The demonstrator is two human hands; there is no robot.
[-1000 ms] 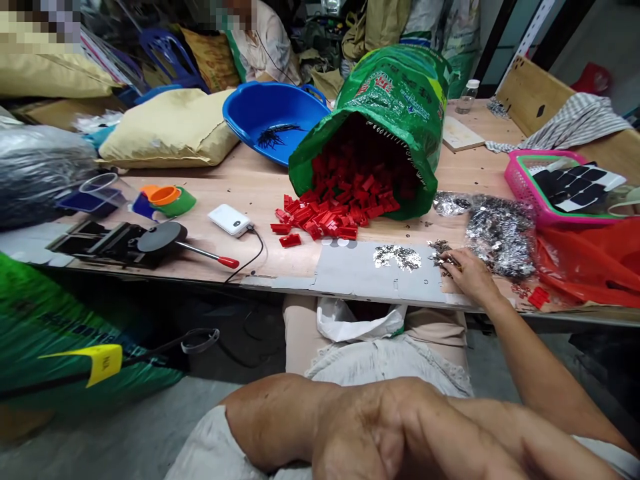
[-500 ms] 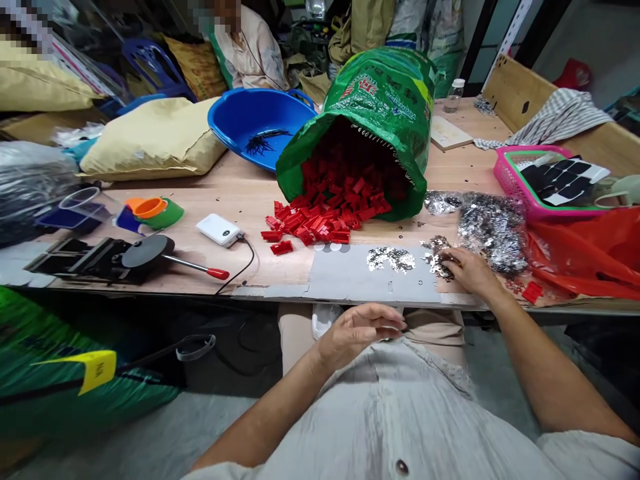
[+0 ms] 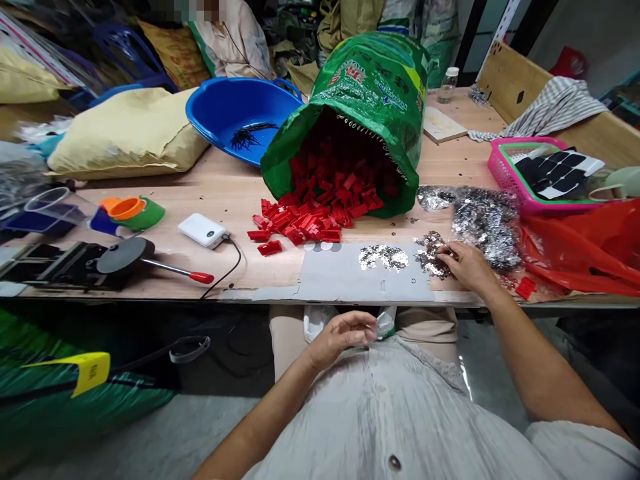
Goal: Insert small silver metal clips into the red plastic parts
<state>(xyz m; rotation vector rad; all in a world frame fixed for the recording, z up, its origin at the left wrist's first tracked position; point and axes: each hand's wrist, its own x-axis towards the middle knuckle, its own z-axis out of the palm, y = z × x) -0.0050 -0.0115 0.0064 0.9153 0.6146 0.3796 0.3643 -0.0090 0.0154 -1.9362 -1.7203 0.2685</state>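
Note:
My right hand [image 3: 466, 267] rests on the table's front edge, fingers curled into a small heap of shiny metal pieces [image 3: 429, 253]; what they pinch is too small to name. A second little heap [image 3: 383, 256] lies to its left on a grey card sheet [image 3: 345, 277]. My left hand [image 3: 344, 335] is in my lap below the table edge, fingers closed on a clear plastic bag [image 3: 385, 323]. A tipped green sack [image 3: 373, 100] spills red plastic parts [image 3: 300, 223] onto the table.
A blue basin [image 3: 235, 117] and a tan sack [image 3: 125, 133] sit at the back left. A white power bank [image 3: 203, 231], a red-tipped hand press [image 3: 120, 257], a pink basket [image 3: 545, 175], a red bag [image 3: 590, 253] and a larger metal pile [image 3: 483, 220] surround the work spot. Another person sits behind.
My left hand dropped from close to the camera down into my lap and closed on the plastic bag. My right hand stayed at the metal pieces.

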